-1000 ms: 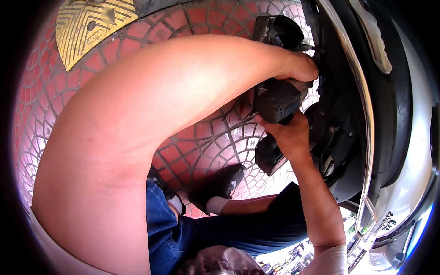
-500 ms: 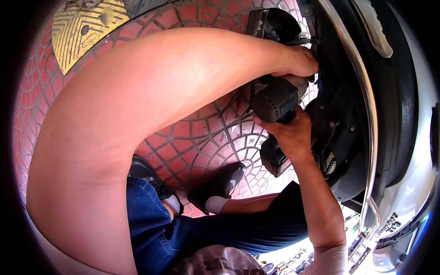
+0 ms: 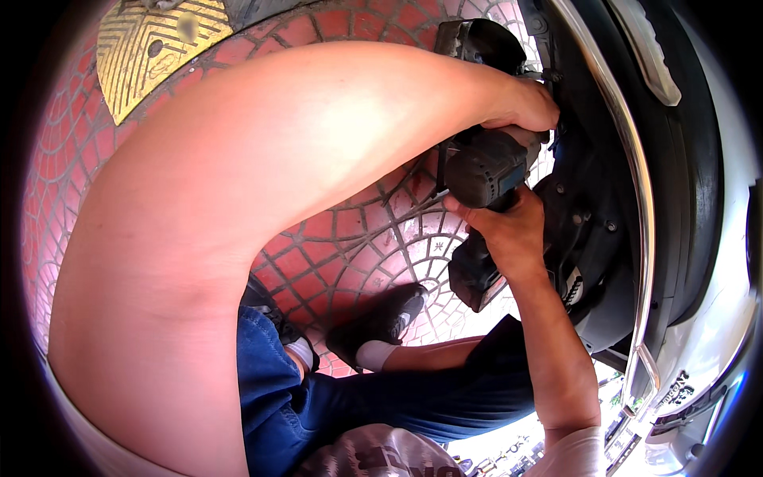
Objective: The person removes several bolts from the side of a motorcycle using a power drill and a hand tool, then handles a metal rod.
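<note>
My right hand (image 3: 517, 234) is wrapped around the grip of a dark cordless impact wrench (image 3: 481, 171). Its battery pack (image 3: 473, 278) sticks out below the hand, and its nose points toward the scooter's underside. Ahead of the tool's body, my left hand (image 3: 534, 106) is curled in close against the scooter (image 3: 608, 230). What its fingers hold there is hidden. Black scooter parts with several bolts lie just right of both hands. Beyond my left wrist is a black rounded part (image 3: 489, 44).
A chrome rail (image 3: 632, 159) curves along the scooter's side, with a white body panel (image 3: 691, 342) to its right. Red paving (image 3: 318, 254) lies below. At the upper left sits a yellow ridged ramp (image 3: 151, 60). My shoes (image 3: 381, 326) rest on the paving near the scooter.
Both hands and the impact wrench shift very slightly right in the picture. My left forearm sits a little differently, and both hands stay at their places by the scooter.
</note>
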Available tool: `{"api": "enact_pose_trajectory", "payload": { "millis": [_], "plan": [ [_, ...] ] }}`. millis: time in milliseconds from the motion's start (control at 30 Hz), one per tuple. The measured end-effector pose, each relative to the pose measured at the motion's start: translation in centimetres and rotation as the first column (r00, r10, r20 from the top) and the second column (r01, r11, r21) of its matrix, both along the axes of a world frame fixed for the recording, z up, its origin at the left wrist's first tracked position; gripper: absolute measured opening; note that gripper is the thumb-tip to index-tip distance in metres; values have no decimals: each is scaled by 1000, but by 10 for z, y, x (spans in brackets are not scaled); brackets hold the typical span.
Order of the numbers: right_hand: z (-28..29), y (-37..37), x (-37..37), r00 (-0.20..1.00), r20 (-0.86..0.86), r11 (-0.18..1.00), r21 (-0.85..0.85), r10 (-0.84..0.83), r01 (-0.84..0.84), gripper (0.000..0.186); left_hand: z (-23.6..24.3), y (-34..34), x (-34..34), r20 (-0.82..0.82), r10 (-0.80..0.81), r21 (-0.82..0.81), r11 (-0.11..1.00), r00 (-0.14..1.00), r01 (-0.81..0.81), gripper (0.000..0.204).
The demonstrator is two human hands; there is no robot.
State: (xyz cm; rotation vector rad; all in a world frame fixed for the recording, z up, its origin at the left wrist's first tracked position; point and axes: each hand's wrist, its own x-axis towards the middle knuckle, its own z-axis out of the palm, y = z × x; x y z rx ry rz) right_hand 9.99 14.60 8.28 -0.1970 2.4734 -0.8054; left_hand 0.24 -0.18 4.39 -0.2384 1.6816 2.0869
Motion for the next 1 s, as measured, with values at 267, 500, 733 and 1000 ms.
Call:
{"api": "enact_pose_trajectory", "payload": {
  "millis": [267, 500, 733, 1000],
  "plan": [
    [1, -4, 1, 999, -24, 999, 16, 34, -33, 47, -12, 7, -10, -143, -23, -175, 984, 990, -2, 33],
    [4, -11, 9, 994, 31, 994, 7, 109, -110, 48, -29, -3, 0, -38, -49, -29, 998, 998, 48, 26],
    [-3, -15, 16, 966, 185, 971, -191, 178, -143, 50, -25, -43, 50, 146, 202, 177, 958, 969, -226, 25],
    [-36, -30, 34, 876, 279, 823, -531, 394, -201, 67, 28, -89, 88, -134, 192, -104, 973, 972, -206, 31]
  ]
}}
